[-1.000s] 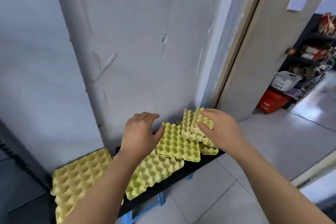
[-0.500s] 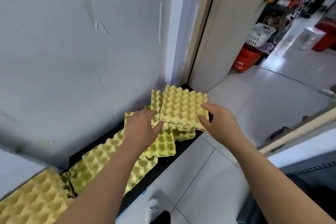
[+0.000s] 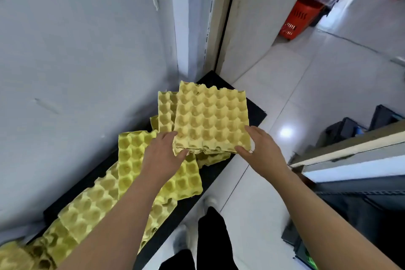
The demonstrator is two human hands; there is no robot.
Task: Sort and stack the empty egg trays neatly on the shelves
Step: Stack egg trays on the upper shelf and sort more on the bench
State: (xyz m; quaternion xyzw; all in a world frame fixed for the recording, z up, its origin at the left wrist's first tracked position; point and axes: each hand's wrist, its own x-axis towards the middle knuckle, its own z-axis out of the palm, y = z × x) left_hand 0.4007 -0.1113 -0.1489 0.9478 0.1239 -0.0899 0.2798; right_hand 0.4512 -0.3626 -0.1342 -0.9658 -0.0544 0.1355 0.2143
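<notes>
**Stack now held level**

We have brought the stack of egg trays (image 3: 211, 118) from tilted on edge to flat. Our left hand (image 3: 163, 158) has left the loose tray (image 3: 130, 155) and joined our right hand (image 3: 262, 151), each gripping a near corner.

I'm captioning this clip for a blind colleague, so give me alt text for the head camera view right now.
The left hand and right hand grip a stack of yellow egg trays by its near corners, over a black shelf beside a grey wall. More loose trays lie overlapping along the shelf toward the lower left.
</notes>
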